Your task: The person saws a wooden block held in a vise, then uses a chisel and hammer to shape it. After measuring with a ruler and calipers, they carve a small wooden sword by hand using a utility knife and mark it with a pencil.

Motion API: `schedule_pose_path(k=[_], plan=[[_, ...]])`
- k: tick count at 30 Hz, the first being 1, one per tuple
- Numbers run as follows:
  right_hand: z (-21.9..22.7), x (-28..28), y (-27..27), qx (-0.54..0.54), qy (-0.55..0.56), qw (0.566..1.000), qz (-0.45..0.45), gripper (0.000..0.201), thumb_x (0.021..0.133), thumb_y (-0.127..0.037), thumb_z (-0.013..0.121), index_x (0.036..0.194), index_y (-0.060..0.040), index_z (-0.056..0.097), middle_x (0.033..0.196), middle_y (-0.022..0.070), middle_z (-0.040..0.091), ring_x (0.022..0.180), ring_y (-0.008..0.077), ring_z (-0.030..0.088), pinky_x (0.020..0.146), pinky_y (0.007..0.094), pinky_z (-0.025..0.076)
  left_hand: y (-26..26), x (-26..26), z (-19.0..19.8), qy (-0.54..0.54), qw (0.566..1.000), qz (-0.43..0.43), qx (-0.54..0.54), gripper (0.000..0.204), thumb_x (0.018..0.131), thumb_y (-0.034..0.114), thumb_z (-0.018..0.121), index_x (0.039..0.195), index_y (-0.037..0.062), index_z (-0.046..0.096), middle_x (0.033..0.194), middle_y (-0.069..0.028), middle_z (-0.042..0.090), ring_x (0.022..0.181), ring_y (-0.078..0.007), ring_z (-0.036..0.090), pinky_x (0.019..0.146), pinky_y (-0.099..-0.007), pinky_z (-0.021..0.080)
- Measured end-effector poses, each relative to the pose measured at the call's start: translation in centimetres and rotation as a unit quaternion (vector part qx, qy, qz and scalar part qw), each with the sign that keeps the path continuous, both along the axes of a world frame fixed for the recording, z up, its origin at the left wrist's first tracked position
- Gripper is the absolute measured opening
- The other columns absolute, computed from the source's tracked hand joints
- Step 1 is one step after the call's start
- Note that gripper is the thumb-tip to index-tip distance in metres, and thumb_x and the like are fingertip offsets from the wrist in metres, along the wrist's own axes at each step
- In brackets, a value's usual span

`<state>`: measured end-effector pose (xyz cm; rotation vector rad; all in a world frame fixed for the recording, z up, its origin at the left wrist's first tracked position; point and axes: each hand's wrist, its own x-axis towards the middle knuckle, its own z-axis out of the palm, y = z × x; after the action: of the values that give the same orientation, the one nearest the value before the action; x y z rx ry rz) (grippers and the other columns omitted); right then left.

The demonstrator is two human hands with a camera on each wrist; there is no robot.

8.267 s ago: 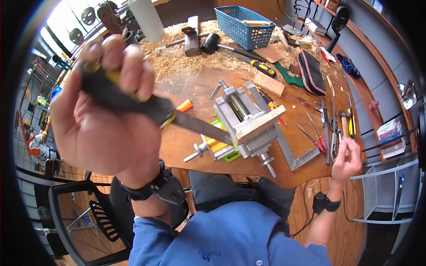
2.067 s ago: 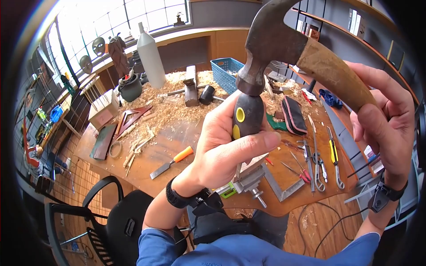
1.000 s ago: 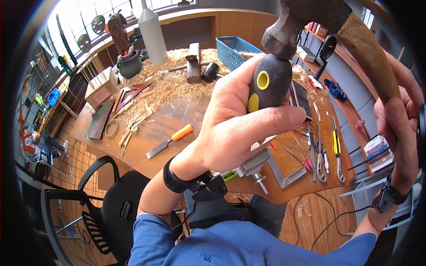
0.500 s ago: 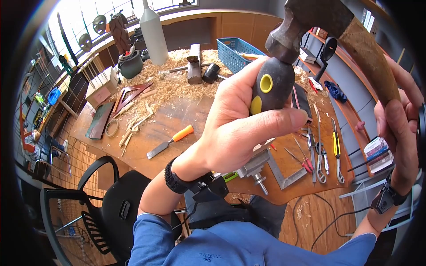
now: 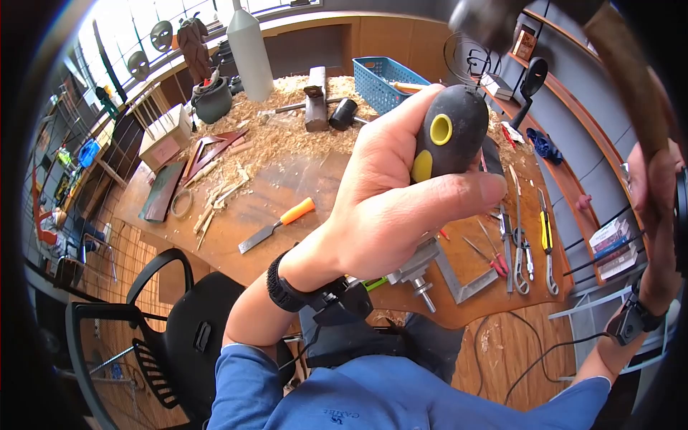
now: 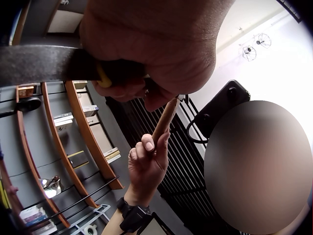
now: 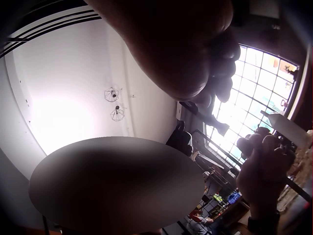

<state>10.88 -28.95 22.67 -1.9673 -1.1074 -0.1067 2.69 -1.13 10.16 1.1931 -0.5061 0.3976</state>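
Note:
My left hand [image 5: 380,208] is wrapped round the black-and-yellow handle [image 5: 469,125] of a chisel, its butt end upward and thumb along the side. The chisel's steel blade [image 6: 39,66] shows in the left wrist view. My right hand [image 6: 146,166] grips the wooden handle of a claw hammer [image 5: 623,64]. The blurred hammer head is raised above the chisel's butt, with a gap between them. Below my left hand, a metal cross-slide vise [image 5: 416,269] is mostly hidden, as is the wood it clamps.
An orange-handled chisel [image 5: 279,223] lies left on the wooden table. Right are a steel square [image 5: 466,287], red-handled tool [image 5: 498,264], calipers and a yellow cutter [image 5: 546,236]. Shavings, a black mallet [image 5: 344,113] and blue basket [image 5: 387,82] sit behind. A black chair [image 5: 193,322] stands front left.
The hammer head, right at the chisel's butt half a second ago, has lifted up and right. Earlier, the hammer lay on the table under my right hand; both hands have since come up together.

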Motion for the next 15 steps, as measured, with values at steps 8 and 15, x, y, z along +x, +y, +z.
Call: schedule_pose_path(k=[8, 15], plan=[[0.2, -2.9, 4.3, 0.051, -0.110, 0.992, 0.025, 0.066, 0.099, -0.023, 0.072, 0.155, -0.0038, 0.042, 0.078, 0.0073, 0.068, 0.048, 0.0060, 0.053, 0.037, 0.0179, 0.042, 0.1, 0.0, -0.1, -0.003, 1.000, 0.000, 0.000, 0.017, 0.086, 0.004, 0.073, 0.088, 0.0029, 0.056, 0.071, -0.0012, 0.055, 0.053, -0.0063, 0.048, 0.051, -0.0227, 0.035], [-0.7, -2.3, 3.4, 0.050, -0.111, 0.992, 0.012, 0.061, 0.097, -0.022, 0.075, 0.149, 0.0004, 0.052, 0.077, 0.0068, 0.069, 0.044, 0.0054, 0.050, 0.039, 0.0199, 0.042, 0.2, 0.1, -0.1, 0.006, 1.000, -0.001, 0.004, 0.017, 0.085, 0.007, 0.073, 0.087, 0.0029, 0.057, 0.071, -0.0014, 0.056, 0.054, -0.0065, 0.048, 0.051, -0.0229, 0.035]])
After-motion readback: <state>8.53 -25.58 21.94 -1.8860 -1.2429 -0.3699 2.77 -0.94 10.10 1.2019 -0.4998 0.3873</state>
